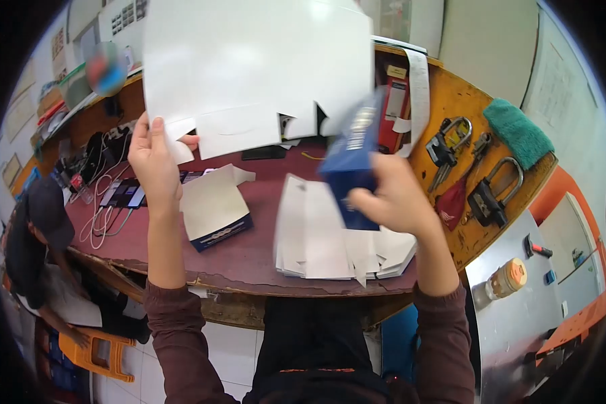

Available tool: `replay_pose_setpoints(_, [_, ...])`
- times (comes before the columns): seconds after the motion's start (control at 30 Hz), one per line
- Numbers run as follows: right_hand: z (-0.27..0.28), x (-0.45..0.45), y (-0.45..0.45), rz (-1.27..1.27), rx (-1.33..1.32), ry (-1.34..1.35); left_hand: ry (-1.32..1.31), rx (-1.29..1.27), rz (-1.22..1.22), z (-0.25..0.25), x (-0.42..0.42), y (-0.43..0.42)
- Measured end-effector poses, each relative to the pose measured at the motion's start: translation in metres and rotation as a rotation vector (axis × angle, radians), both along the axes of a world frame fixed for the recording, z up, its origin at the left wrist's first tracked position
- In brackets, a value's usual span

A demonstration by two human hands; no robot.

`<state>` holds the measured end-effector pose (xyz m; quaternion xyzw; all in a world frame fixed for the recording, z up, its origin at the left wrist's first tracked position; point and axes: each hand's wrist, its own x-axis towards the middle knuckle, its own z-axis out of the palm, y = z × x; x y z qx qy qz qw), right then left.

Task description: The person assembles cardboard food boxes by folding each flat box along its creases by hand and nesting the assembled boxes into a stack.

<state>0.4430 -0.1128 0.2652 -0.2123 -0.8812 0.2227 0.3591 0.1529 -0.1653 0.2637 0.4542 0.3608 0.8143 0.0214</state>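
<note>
White sheet (256, 67) is pinched in the left hand (156, 158); blurred blue card (352, 161) is gripped in the right hand (394, 195), above the worktop (259, 256).

Looks like a small workshop or shop back office from here: a worn bench (256, 259) with phones (124, 194) and tangled cables (95, 176), heavy padlocks (488, 195), a red binder (392, 108), a hammer (538, 247) on a metal table (512, 323).

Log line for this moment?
left hand: holds white sheet | right hand: grips blurred blue carton | maroon table: open box, stack of flat sheets
</note>
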Motion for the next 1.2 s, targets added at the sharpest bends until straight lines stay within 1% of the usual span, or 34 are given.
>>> replay_pose_setpoints(0.03, [-0.005, -0.013, 0.005, 0.019, 0.022, -0.133, -0.011, 0.020, 0.027, -0.001, -0.002, 0.002])
replay_pose_setpoints(0.1, [-0.032, -0.042, 0.016, 0.065, 0.082, -0.395, -0.002, 0.023, 0.104, -0.004, -0.017, 0.003])
replay_pose_setpoints(0.2, [-0.100, -0.076, 0.018, 0.120, 0.173, -0.751, 0.004, -0.025, 0.120, -0.008, -0.048, -0.006])
replay_pose_setpoints(0.27, [-0.156, -0.086, 0.021, 0.120, 0.051, -0.729, 0.006, -0.061, 0.117, -0.008, -0.062, -0.019])
replay_pose_setpoints(0.3, [-0.161, -0.088, 0.022, 0.116, 0.051, -0.728, 0.006, -0.049, 0.090, -0.008, -0.068, -0.023])
replay_pose_setpoints(0.37, [-0.170, -0.090, 0.027, 0.046, -0.117, -0.758, -0.013, -0.074, 0.081, -0.011, -0.077, -0.033])
replay_pose_setpoints(0.4, [-0.172, -0.086, 0.032, 0.046, -0.116, -0.760, -0.033, -0.100, 0.077, -0.012, -0.080, -0.038])
replay_pose_setpoints(0.47, [-0.171, -0.062, 0.046, 0.011, -0.168, -0.548, -0.010, -0.120, 0.052, -0.021, -0.094, -0.045])
replay_pose_setpoints(0.53, [-0.150, -0.021, 0.051, -0.272, -0.069, -0.194, 0.054, -0.151, 0.003, -0.024, -0.100, -0.052])
replay_pose_setpoints(0.57, [-0.148, -0.001, 0.062, -0.554, 0.059, -0.132, 0.052, -0.154, 0.001, -0.023, -0.098, -0.054])
replay_pose_setpoints(0.6, [-0.165, 0.026, 0.085, -0.902, 0.327, -0.302, 0.047, -0.127, 0.017, -0.020, -0.094, -0.055])
replay_pose_setpoints(0.67, [-0.167, 0.076, 0.102, -1.116, -0.013, -0.435, 0.038, -0.108, 0.025, -0.017, -0.091, -0.058])
replay_pose_setpoints(0.7, [-0.163, 0.094, 0.107, -1.133, -0.262, -0.514, 0.009, -0.089, 0.010, -0.015, -0.092, -0.058])
replay_pose_setpoints(0.73, [-0.169, 0.111, 0.117, -1.138, -0.264, -0.516, -0.020, -0.070, -0.005, -0.015, -0.093, -0.058])
replay_pose_setpoints(0.8, [-0.185, 0.132, 0.134, -0.747, -0.751, -0.493, -0.011, -0.076, 0.006, -0.018, -0.103, -0.057])
replay_pose_setpoints(0.83, [-0.191, 0.139, 0.134, -0.748, -0.756, -0.495, -0.051, -0.046, 0.039, -0.017, -0.103, -0.058])
replay_pose_setpoints(0.9, [-0.203, 0.146, 0.126, -0.454, -1.002, -0.063, -0.096, -0.010, 0.091, -0.016, -0.108, -0.061])
replay_pose_setpoints(0.93, [-0.206, 0.146, 0.121, -0.449, -1.003, -0.064, -0.093, -0.012, 0.095, -0.014, -0.112, -0.063])
replay_pose_setpoints(1.0, [-0.211, 0.144, 0.108, -0.306, -1.242, 0.246, -0.078, -0.008, 0.115, -0.010, -0.118, -0.070])
replay_pose_setpoints(1.03, [-0.214, 0.143, 0.103, -0.300, -1.247, 0.243, -0.075, -0.011, 0.123, -0.007, -0.121, -0.073])
replay_pose_setpoints(1.1, [-0.218, 0.140, 0.094, -0.149, -1.239, 0.519, -0.082, 0.000, 0.086, -0.004, -0.125, -0.078])
replay_pose_setpoints(1.13, [-0.219, 0.140, 0.091, -0.141, -1.239, 0.518, -0.078, 0.002, 0.093, -0.004, -0.133, -0.081])
replay_pose_setpoints(1.2, [-0.221, 0.141, 0.085, -0.135, -1.276, 0.637, -0.042, -0.018, -0.035, -0.007, -0.150, -0.085])
